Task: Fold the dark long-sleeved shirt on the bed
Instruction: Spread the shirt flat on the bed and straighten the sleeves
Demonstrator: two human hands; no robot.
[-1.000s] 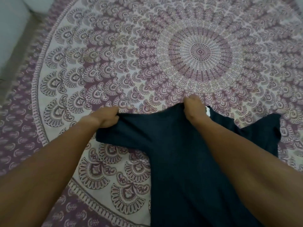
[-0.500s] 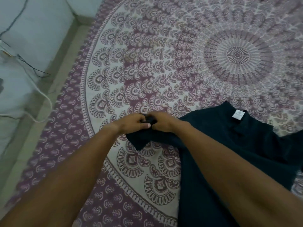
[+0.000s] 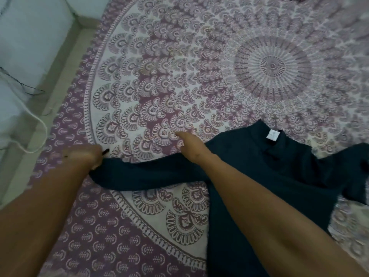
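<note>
- The dark long-sleeved shirt (image 3: 269, 176) lies on the mandala-print bedspread (image 3: 179, 66), its body in the near right part of the bed and the collar pointing to the far side.
- One sleeve (image 3: 143, 174) stretches out to the left across the spread, lying fairly flat and straight.
- The left hand (image 3: 83, 154) is at the cuff end of that sleeve; the hand is motion-blurred, but its fingers seem pinched on the cuff, drawing it taut.
- The right hand (image 3: 189, 144) rests at the far edge of the sleeve near the shoulder, fingers spread and extended, flat on the fabric and gripping nothing.
- The step in hand looks like laying the sleeve out smooth before any fold is made; the body is still unfolded and the other sleeve is bunched at the right edge.
- The next move likely calls for bringing this sleeve across the body, cuff held level so the fold line falls straight at the shoulder.
- A small white label (image 3: 273, 135) sits inside the collar; its print is too small to read.
- A white cable (image 3: 36, 124) loops beside the bed at the left.
</note>
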